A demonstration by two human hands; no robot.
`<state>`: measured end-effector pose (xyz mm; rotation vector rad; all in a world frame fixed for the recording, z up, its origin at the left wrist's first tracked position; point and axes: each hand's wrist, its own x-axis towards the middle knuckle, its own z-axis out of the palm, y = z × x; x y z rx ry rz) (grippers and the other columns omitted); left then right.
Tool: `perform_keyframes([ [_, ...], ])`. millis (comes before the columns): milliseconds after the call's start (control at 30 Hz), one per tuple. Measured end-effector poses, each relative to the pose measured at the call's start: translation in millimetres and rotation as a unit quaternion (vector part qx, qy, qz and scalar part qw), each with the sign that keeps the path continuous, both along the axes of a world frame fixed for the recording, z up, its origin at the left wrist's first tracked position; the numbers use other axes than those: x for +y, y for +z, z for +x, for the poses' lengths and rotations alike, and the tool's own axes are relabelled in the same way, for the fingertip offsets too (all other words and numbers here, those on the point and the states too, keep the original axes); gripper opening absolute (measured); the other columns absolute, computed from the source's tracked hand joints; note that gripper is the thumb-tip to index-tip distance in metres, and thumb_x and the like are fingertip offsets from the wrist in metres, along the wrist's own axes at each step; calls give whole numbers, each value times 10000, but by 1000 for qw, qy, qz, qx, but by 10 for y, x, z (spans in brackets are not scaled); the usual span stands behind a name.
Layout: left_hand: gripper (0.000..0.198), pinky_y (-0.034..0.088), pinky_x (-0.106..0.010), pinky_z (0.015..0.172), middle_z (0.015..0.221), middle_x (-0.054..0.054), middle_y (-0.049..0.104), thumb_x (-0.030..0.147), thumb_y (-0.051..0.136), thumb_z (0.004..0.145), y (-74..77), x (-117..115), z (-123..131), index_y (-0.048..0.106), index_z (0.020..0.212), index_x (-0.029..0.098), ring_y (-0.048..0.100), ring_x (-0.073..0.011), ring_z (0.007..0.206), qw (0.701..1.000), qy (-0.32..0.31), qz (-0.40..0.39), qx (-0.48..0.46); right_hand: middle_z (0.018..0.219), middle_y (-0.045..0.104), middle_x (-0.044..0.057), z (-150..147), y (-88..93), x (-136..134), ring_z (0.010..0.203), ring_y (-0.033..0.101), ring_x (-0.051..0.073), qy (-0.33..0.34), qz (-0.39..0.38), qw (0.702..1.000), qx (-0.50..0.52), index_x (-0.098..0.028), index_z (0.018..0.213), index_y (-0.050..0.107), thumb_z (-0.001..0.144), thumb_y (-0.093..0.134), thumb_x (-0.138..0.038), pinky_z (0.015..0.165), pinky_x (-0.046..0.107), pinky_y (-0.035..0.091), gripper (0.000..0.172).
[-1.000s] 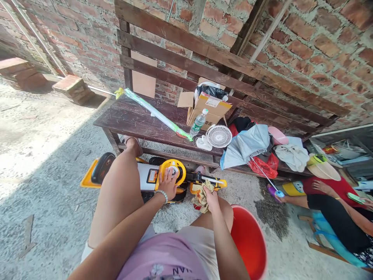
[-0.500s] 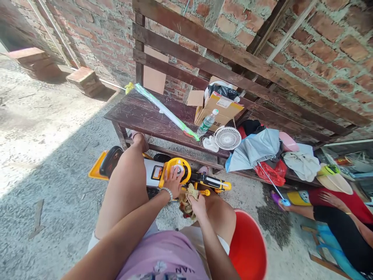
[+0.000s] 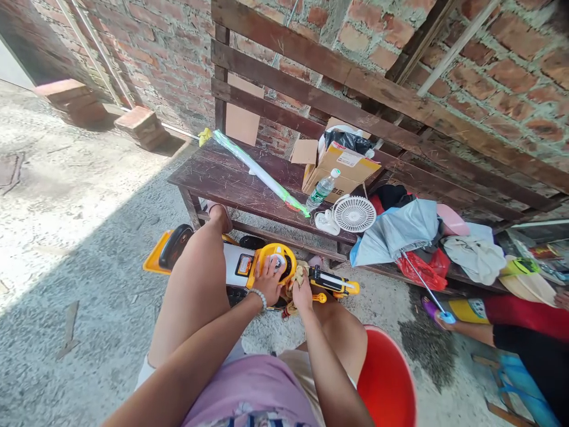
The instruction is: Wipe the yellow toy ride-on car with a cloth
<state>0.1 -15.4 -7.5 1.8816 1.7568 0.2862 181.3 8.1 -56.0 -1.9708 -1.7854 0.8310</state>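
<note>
Nearby, red bucket [image 3: 386,379], yellow ride-on toy [image 3: 237,265]

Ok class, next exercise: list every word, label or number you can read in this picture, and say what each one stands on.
Cardboard box side: Chinese print, seemingly "加压".
White label on the box: too small to read.
Water bottle label: too blurred to read.
Sticker on the yellow toy vehicle: too small to read.

We've got one left hand [image 3: 268,281] | one right hand [image 3: 303,295] | one ride-on toy [image 3: 237,264] | one rag [image 3: 299,274] | one water bottle [image 3: 322,190]
</note>
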Motion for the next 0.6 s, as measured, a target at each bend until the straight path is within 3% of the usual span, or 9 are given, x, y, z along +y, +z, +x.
perform_keyframes([
  [67,790,11,-712,1372,1884,-123,135,321,583,977,11,0,-5,398,1744,266,46,-423,1744,1000,-5,-6,-2,1830,320,112,26,14,-58,1458,614,252,56,-19,997,-52,-216,1734,399,970,450,-281,1132,385,554,769],
  [133,803,5,-711,1373,1885,-124,132,326,593,973,15,-1,-8,388,1748,271,52,-423,1744,1000,-10,-6,-3,1855,236,148,-44,33,-85,1361,689,284,78,-44,987,-131,-208,1757,358,983,507,-277,1064,392,587,791],
  [200,813,11,-709,1374,1885,-121,136,329,605,967,12,-1,-6,387,1748,276,57,-421,1744,1000,-9,-2,-2,1810,329,214,-188,40,-76,1262,742,323,93,-64,971,-212,-185,1748,385,1005,540,-274,1018,424,605,764],
  [300,796,22,-709,1374,1884,-123,145,315,604,964,8,1,-2,415,1736,273,53,-417,1745,1000,1,-3,4,1552,640,285,-421,26,-37,1163,776,361,165,-85,938,-292,-134,1619,592,1013,564,-214,953,464,638,611],
  [400,792,35,-720,1371,1881,-130,152,301,606,956,13,3,-7,433,1727,270,71,-424,1742,1000,3,-6,9,1393,732,308,-540,-1,-36,1142,783,365,218,-78,922,-311,-100,1500,700,998,593,-154,941,486,657,516],
  [467,799,47,-727,1369,1879,-132,159,305,609,953,17,0,-12,427,1730,271,84,-429,1739,1000,-1,-5,10,1462,688,322,-528,-7,-65,1138,784,357,198,-63,926,-314,-114,1562,646,1019,581,-172,933,493,663,550],
  [600,805,40,-725,1370,1883,-121,147,319,594,967,17,-11,-2,392,1746,280,78,-423,1741,1000,-6,-4,16,1704,464,311,-368,21,-121,1066,803,327,96,-42,952,-286,-152,1747,382,1043,558,-281,895,451,673,737],
])
